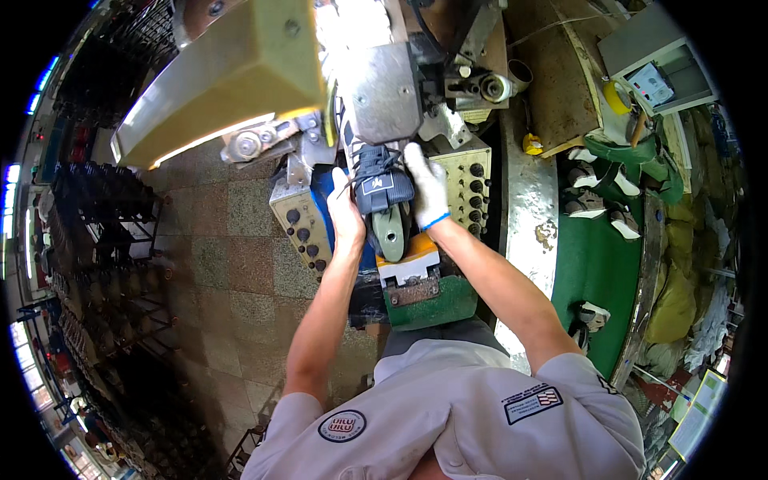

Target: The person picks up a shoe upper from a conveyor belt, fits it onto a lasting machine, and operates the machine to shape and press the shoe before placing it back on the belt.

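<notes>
Beneath and in front of a grey metal block (382, 96), we list one dark shoe (376, 168), its heel end toward the wearer. Upper: blackish, with dark laces (374, 160) crossing the front and a loose end straying to the left. Tongue (387, 190): padded, dark, finely ribbed, bearing a small white mark. Inside: a green last (391, 230), exposed at the heel, with one round hole in its top. Just below the heel: an orange-yellow pad (418, 248); we cannot tell whether the two touch.

Hands: two, both gripping the shoe. The left hand (346, 214) presses along its left flank; the right hand (430, 188), in a pale glove (429, 178) with a blue edge, clasps the right flank.

Obscured or uncertain: the toe end, lost under the block, so that we cannot tell whether the metal bears on it; the sole and underside, turned from view; the inner faces of the fingers, hidden against the shoe. A yellow cover (232, 76) at upper left is cut off by the frame, and glare whitens the area above the block.
</notes>
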Tool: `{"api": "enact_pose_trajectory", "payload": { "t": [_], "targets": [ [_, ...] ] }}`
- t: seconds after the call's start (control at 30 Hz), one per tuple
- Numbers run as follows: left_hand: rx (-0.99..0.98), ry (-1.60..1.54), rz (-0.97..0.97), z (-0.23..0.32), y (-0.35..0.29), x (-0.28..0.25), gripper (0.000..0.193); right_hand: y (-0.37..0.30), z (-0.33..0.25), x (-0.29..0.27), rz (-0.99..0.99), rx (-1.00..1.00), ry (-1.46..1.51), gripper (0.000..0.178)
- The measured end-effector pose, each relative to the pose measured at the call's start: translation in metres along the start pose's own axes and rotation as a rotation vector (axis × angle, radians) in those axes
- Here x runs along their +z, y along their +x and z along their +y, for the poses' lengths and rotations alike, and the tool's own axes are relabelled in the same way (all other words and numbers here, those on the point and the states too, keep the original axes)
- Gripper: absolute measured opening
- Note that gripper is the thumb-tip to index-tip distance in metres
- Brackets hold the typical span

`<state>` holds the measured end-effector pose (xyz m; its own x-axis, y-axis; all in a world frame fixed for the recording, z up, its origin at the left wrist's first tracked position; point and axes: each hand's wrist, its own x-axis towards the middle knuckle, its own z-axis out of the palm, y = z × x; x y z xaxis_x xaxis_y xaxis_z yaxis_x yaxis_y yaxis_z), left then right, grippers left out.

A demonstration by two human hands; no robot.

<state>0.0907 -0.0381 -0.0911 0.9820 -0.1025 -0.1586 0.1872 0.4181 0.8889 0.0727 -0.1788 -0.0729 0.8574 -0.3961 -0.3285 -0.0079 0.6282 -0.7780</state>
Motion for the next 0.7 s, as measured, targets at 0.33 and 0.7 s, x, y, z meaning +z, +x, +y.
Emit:
{"api": "enact_pose_trajectory", "payload": {
  "t": [0.33, 0.7],
  "targets": [
    [-0.253, 0.311, 0.122, -0.24, -0.16, -0.107, 0.044, -0.114, -0.057, -0.152, 0.226, -0.108, -0.303, 0.046],
    [-0.095, 0.828, 0.029, -0.124, -0.151, -0.124, 0.077, -0.119, -0.063, -0.159, -0.042, 0.008, -0.259, 0.05]
  ]
}}
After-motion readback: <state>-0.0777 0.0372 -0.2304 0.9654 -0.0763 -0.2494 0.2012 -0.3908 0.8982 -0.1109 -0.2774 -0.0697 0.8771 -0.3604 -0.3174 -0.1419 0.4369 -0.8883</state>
